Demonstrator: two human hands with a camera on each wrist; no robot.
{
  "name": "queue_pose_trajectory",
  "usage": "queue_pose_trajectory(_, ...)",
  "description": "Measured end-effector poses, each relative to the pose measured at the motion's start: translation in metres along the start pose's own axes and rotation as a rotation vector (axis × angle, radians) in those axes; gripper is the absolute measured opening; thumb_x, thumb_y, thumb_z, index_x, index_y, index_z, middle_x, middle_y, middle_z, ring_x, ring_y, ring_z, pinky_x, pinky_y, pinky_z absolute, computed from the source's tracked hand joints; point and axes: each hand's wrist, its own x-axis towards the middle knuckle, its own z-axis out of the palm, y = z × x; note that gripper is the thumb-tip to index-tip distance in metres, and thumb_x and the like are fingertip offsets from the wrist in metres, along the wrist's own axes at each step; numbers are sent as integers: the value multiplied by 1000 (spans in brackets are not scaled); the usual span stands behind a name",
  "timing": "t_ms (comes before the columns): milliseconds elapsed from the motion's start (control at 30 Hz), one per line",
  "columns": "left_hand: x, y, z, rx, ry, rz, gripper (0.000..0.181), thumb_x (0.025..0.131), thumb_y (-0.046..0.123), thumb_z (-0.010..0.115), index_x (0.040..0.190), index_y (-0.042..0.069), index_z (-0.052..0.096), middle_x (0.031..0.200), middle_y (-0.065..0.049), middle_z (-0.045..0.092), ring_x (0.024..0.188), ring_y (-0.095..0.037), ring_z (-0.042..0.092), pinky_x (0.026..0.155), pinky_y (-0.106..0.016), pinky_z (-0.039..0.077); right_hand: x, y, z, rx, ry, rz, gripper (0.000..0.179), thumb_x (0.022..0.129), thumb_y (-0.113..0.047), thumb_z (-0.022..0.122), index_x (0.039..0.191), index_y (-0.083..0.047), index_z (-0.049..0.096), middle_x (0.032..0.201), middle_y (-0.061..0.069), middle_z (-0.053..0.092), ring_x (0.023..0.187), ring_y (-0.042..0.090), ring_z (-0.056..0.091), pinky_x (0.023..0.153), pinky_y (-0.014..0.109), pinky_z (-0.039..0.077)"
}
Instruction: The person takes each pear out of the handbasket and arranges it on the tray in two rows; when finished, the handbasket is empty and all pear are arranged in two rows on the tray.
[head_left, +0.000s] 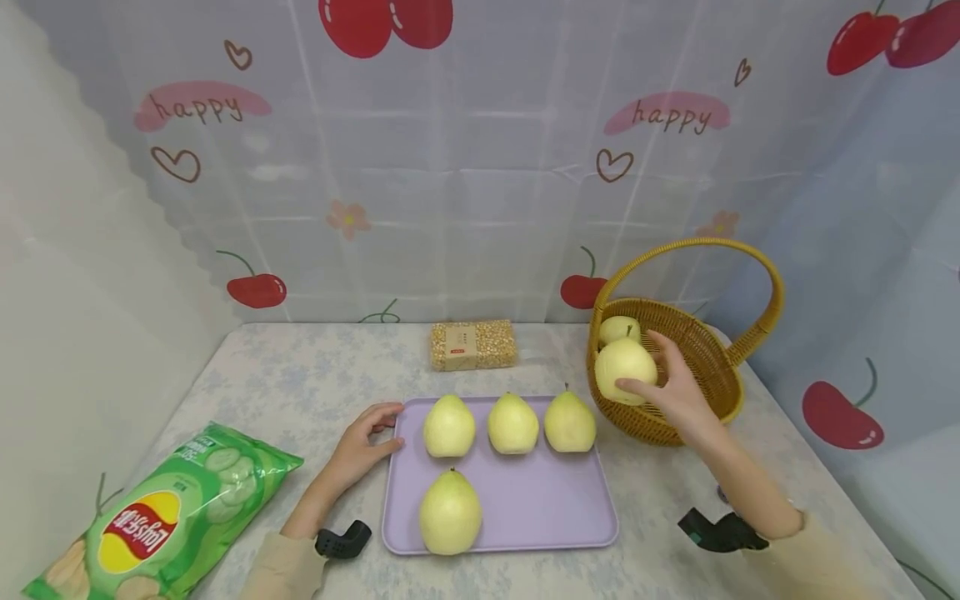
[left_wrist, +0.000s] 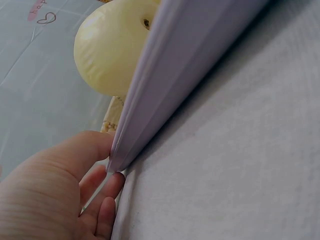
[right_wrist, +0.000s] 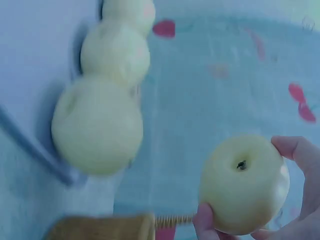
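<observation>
My right hand (head_left: pixel 678 392) holds a pale yellow pear (head_left: pixel 626 371) between thumb and fingers, over the near left side of a wicker basket (head_left: pixel 667 432). Behind it, another pear (head_left: pixel 619 329) lies in the basket. The held pear (right_wrist: pixel 245 185) shows its dark-centred end in the right wrist view. At the lilac tray (head_left: pixel 540 508), my left hand (head_left: pixel 360 450) grips the far left corner, thumb at the rim (left_wrist: pixel 127 120) and fingers by its lower edge. Three pears stand in a row along the tray's far side, and one larger pear (head_left: pixel 450 512) stands at its near left.
A pack of corn kernels (head_left: pixel 491 345) lies behind the tray. To the left is a green bag of chips (head_left: pixel 172 517). The basket's tall arched handle (head_left: pixel 697 243) rises beside my right hand. A cherry-printed curtain (head_left: pixel 480 208) hangs at the table's back edge.
</observation>
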Motion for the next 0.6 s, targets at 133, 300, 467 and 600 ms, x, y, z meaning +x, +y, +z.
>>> queue_pose_trajectory(133,-3,18,-4,-6,-9,-4,49,86,4,68,132,-2,52,134,-19,53,112,-35,56,96,-42,44,-19,-11,28,48,-61,-78,92,84,-19,71,152,-7,10,133,26,41,114,38,52,78,28,49)
queue_pose_trajectory(300,-6,32,-9,4,-16,-17,49,85,3,67,131,-4,52,133,-20,54,112,-36,56,97,-43,44,-39,-13,66,85,-123,-117,92,76,-14,77,148,-7,21,125,24,47,102,28,57,77,30,49)
queue_pose_trajectory(467,-7,33,-9,5,-15,-15,48,85,3,67,131,-3,53,132,-20,54,111,-36,56,97,-44,44,-56,-6,98,72,-209,-112,94,71,-17,81,146,-7,26,123,24,49,97,21,56,75,30,49)
queue_pose_trajectory(600,-6,32,-9,0,-15,-9,48,85,3,67,131,-3,53,133,-20,54,111,-36,56,96,-44,44,-68,0,115,71,-265,-119,95,69,-19,81,145,-5,26,124,26,48,96,22,53,73,28,48)
